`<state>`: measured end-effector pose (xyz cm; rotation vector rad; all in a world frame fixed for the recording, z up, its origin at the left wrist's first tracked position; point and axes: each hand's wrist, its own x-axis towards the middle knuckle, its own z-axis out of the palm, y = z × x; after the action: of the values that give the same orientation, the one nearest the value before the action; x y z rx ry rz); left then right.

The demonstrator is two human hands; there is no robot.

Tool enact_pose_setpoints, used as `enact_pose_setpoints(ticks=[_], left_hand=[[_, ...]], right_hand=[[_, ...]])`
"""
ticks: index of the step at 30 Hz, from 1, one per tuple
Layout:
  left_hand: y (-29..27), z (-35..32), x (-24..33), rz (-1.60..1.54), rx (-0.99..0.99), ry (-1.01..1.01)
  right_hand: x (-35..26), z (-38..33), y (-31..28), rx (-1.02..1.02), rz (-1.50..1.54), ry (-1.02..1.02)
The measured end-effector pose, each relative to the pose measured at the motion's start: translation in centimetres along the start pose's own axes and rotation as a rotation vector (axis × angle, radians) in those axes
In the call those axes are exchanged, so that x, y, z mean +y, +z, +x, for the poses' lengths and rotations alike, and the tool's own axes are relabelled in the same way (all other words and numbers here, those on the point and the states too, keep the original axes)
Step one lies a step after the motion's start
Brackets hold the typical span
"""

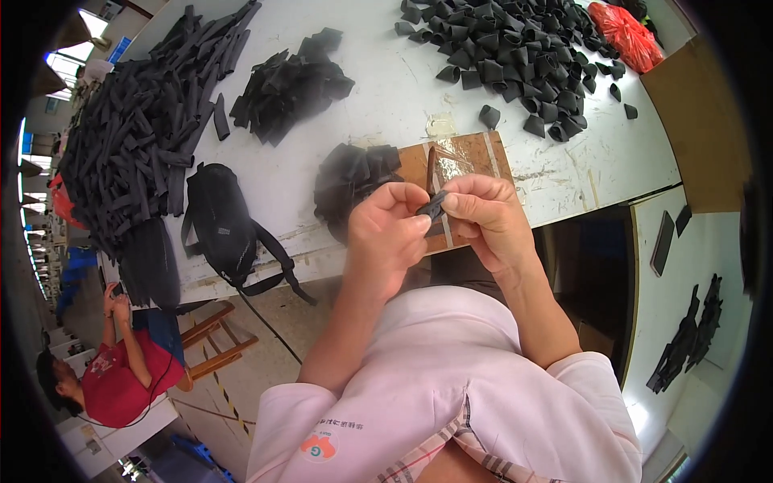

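Observation:
Just over the table's near edge, a small black fabric piece [434, 207] is pinched between my two hands. My left hand [382, 240] grips its left end with thumb and forefinger. The right end lies between the thumb and fingers of my right hand [493, 219]. Beneath my hands a brown board [487, 153] with strips of clear tape rests on the table. A small heap of flat black pieces [342, 181] sits beside the board, close to my left hand. Part of that heap is hidden behind the hand.
Folded black loops [515, 56] cover the far right of the white table [378, 88], near a red plastic bag [628, 36]. Flat black pieces [290, 88], long black strips [133, 129] and a black strapped bag [224, 221] lie leftward. A person in red [133, 374] sits at lower left.

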<state>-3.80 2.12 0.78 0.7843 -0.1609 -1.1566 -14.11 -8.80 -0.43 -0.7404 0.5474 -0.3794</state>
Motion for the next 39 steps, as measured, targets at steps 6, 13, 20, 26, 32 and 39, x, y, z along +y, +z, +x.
enact_pose_setpoints(ticks=[6, 13, 20, 26, 32, 39], left_hand=[[1.5, 0.1, -1.5, 0.595, 0.355, 0.496], [2.2, 2.0, 3.5, -0.738, -0.422, -0.261], [0.6, 2.6, 1.1, 0.191, 0.032, 0.214], [1.1, 3.8, 1.7, 0.904, -0.078, 0.839], [2.4, 2.7, 1.4, 0.564, 0.022, 0.627], [1.9, 2.5, 1.5, 0.474, -0.005, 0.639]], right_hand=[[0.3, 0.1, 0.6, -0.237, 0.177, 0.144], [-5.7, 1.5, 4.4, -0.232, -0.35, -0.13], [-2.1, 3.2, 0.7, -0.17, -0.404, -0.088], [-2.1, 1.6, 0.6, 0.032, -0.765, -0.613], [-2.7, 1.1, 1.6, -0.046, -0.927, -0.981], [-2.6, 1.4, 2.1, 0.021, -1.103, -1.09]])
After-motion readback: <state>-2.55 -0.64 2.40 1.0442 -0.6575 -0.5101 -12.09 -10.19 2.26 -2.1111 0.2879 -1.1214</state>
